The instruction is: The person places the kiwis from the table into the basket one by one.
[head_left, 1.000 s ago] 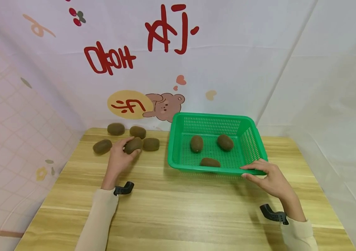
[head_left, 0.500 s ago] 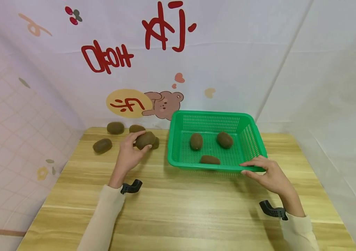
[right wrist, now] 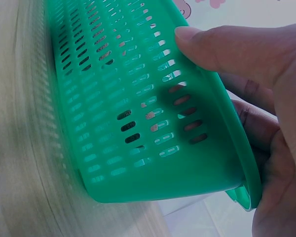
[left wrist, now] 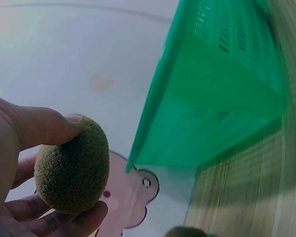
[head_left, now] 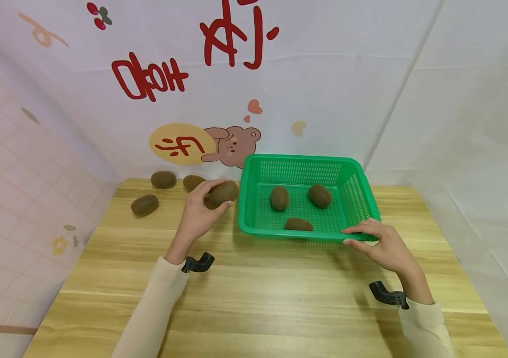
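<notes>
My left hand (head_left: 200, 211) grips a brown kiwi (head_left: 223, 193) above the table, just left of the green basket (head_left: 254, 171). In the left wrist view the kiwi (left wrist: 71, 170) sits between thumb and fingers, with the basket's wall (left wrist: 222, 94) close on the right. My right hand (head_left: 376, 243) pinches the basket's near right rim, thumb on top; the right wrist view shows the thumb (right wrist: 232, 47) over the rim (right wrist: 212, 108). Three kiwis lie inside the basket: one (head_left: 279, 197), another (head_left: 320, 195) and a third (head_left: 298, 224).
Loose kiwis lie on the wooden table (head_left: 258, 298) at the back left: one (head_left: 144, 204), one (head_left: 163, 179) and one (head_left: 192, 182). Another is partly hidden behind my left hand. A printed backdrop (head_left: 236, 99) stands close behind the table.
My left hand lifted a kiwi off the table from among the loose ones and carried it right, toward the basket. The right hand stayed on the basket rim.
</notes>
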A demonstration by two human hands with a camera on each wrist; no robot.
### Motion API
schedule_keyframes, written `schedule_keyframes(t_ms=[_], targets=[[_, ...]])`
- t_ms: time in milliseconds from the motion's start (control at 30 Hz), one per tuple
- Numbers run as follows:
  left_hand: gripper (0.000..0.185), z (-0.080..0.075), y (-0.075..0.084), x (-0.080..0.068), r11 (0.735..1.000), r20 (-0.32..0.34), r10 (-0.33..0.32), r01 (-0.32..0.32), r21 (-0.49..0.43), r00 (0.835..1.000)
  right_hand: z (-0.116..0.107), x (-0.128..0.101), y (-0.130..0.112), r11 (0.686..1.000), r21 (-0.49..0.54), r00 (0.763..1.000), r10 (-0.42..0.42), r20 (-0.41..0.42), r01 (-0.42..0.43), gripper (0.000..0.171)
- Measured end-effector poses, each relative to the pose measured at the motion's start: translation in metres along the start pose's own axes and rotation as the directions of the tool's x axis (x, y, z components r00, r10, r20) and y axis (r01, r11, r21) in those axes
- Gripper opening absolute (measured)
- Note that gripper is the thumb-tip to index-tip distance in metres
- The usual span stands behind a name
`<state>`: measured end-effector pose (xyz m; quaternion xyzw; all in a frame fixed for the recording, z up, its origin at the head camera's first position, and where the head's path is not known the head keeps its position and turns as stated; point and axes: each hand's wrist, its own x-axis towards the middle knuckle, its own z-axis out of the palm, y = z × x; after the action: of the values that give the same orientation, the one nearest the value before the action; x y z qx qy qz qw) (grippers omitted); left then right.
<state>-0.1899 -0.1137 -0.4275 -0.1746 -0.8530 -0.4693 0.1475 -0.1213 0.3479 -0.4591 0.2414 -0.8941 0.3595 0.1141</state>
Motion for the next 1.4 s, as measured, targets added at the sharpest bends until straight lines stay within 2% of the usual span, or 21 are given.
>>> schedule_keyframes(t_ms=[300, 433, 633, 900, 1000, 1167, 1400], targets=[[0.052, 0.013, 0.016, 0.009, 0.998, 0.039, 0.040, -0.038, -0.052, 0.998, 0.000, 0.000, 0.001, 1.000, 0.012, 1.000, -0.004, 0.007, 0.004, 0.033], [0.053, 0.020, 0.022, 0.015, 0.994, 0.065, 0.040, -0.033, -0.101, 0.997, 0.001, 0.000, 0.002, 1.000, 0.019, 1.000, 0.003, 0.008, -0.003, 0.029], [0.055, 0.032, 0.032, 0.022, 0.988, 0.114, 0.056, -0.038, -0.151, 0.992, 0.002, 0.001, 0.001, 0.999, 0.025, 1.000, 0.020, 0.003, -0.020, 0.036], [0.052, 0.047, 0.040, 0.024, 0.994, 0.162, 0.081, -0.067, -0.092, 0.983, 0.000, -0.001, -0.001, 0.999, 0.031, 1.000, 0.021, 0.008, -0.022, 0.033], [0.051, 0.049, 0.041, 0.023, 0.993, 0.184, 0.079, -0.062, -0.097, 0.980, 0.000, -0.001, -0.001, 0.999, 0.031, 1.000, 0.016, 0.010, -0.016, 0.034], [0.051, 0.048, 0.041, 0.022, 0.995, 0.202, 0.059, -0.041, -0.095, 0.978, 0.000, -0.001, -0.001, 1.000, 0.025, 1.000, 0.016, 0.009, -0.016, 0.040], [0.056, 0.042, 0.038, 0.020, 0.999, 0.191, 0.028, -0.023, -0.027, 0.981, 0.000, 0.000, -0.001, 1.000, 0.018, 1.000, 0.009, 0.005, -0.009, 0.040]])
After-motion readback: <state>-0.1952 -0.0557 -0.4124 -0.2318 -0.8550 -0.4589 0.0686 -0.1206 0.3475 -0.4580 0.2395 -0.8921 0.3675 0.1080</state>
